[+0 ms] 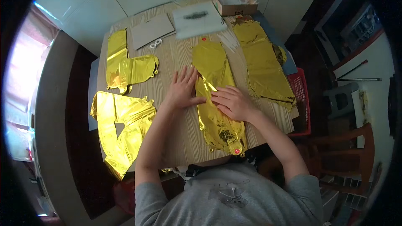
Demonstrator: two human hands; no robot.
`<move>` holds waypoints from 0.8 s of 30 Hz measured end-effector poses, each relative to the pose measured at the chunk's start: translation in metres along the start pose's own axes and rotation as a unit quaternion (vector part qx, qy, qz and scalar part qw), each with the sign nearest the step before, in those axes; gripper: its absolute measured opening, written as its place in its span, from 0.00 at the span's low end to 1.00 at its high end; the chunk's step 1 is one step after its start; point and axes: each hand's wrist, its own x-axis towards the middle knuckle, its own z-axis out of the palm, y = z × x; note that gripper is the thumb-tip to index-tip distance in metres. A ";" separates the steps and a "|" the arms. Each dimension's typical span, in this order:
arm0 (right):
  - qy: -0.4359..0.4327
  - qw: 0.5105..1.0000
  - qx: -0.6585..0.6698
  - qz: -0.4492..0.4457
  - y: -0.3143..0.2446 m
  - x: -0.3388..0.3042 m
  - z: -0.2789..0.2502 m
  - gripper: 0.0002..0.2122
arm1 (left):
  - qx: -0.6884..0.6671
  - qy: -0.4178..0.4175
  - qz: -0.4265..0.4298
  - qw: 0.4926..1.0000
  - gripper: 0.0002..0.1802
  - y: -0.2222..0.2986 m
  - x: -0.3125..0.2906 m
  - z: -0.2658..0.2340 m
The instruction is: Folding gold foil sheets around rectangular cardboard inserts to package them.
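A long, flat gold foil balloon [212, 65] lies lengthwise in front of me, with a small red dot at its far tip and another at its near end. My left hand [183, 88] rests flat with fingers spread, partly on the wood and touching the balloon's left edge with its thumb. Across the balloon's middle lies my right hand [232, 102], palm down, its fingers stretched toward the left. Neither hand grips anything. Under the right hand part of the foil is hidden.
Left are an L-shaped gold balloon [119, 65] and another with a hole [125, 129]. Folded gold foil [261, 58] lies right. Farther back are grey board [153, 30], white tape rolls [155, 44], a clear bag [199, 21], white strips [228, 41] and a cardboard box [235, 9]. A red basket [302, 113] stands beside the table.
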 end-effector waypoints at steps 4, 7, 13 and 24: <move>0.008 1.000 0.008 0.005 0.008 -0.004 0.006 0.14 | -0.029 0.011 0.063 0.998 0.57 0.017 -0.007 0.002; -0.005 1.000 0.007 0.004 0.004 -0.003 0.005 0.14 | -0.007 0.006 0.081 0.997 0.57 0.021 -0.011 0.007; -0.022 1.000 -0.002 0.006 0.003 -0.005 0.003 0.14 | 0.011 0.005 0.060 0.998 0.57 0.025 -0.016 0.009; -0.034 0.999 0.006 0.007 0.000 -0.003 0.000 0.14 | 0.021 -0.003 0.042 0.999 0.59 0.026 -0.017 0.008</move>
